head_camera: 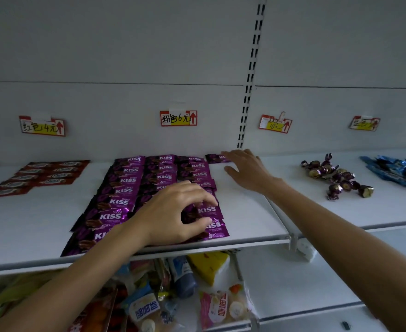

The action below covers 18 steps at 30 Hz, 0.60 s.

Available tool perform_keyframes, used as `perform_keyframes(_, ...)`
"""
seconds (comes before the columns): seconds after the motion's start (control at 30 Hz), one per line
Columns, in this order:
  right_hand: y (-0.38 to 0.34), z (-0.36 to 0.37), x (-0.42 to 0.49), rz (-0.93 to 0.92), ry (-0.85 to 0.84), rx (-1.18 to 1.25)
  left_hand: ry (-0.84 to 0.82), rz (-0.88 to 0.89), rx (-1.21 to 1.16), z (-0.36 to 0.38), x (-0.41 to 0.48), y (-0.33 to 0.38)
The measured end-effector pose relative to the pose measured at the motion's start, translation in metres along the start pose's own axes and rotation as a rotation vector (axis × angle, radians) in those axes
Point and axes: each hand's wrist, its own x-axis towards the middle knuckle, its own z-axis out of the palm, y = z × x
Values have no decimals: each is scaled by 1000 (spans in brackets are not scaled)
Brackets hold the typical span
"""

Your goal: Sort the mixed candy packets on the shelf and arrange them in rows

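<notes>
A white shelf (pixel 245 212) is seen against a pale back panel to which handwritten price tags (pixel 178 118) are fixed. Red packets (pixel 43 174) are laid out at the left, and twist-wrapped chocolates (pixel 333 176) and blue packets (pixel 396 171) are heaped at the right. In the middle, the purple packets (pixel 134 180) are set in three overlapping rows running from near to far. These rows could easily be disturbed from here: the packets look slick and are shingled, so a drag by the left hand (pixel 173 212) would probably shift several at once, and the near ones could be pushed over the front edge. The stray purple packet (pixel 215 158), far back and just right of the rows, could slide under flat fingers rather than be lifted. The left hand is curled over the near end of the right-hand row, thumb and fingers touching packets; whether one is actually pinched cannot be told. The right hand (pixel 245 171) is held open, its straight fingertips resting on the stray purple packet.
</notes>
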Motion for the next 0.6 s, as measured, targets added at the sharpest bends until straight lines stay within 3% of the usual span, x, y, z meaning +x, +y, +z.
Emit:
perform_keyframes(0.3, 27, -31, -78, 12, 127, 58, -18, 29, 13, 9, 38, 22)
perform_keyframes(0.6, 115, -56, -121, 112, 210, 82, -104, -8, -59, 69, 119, 62)
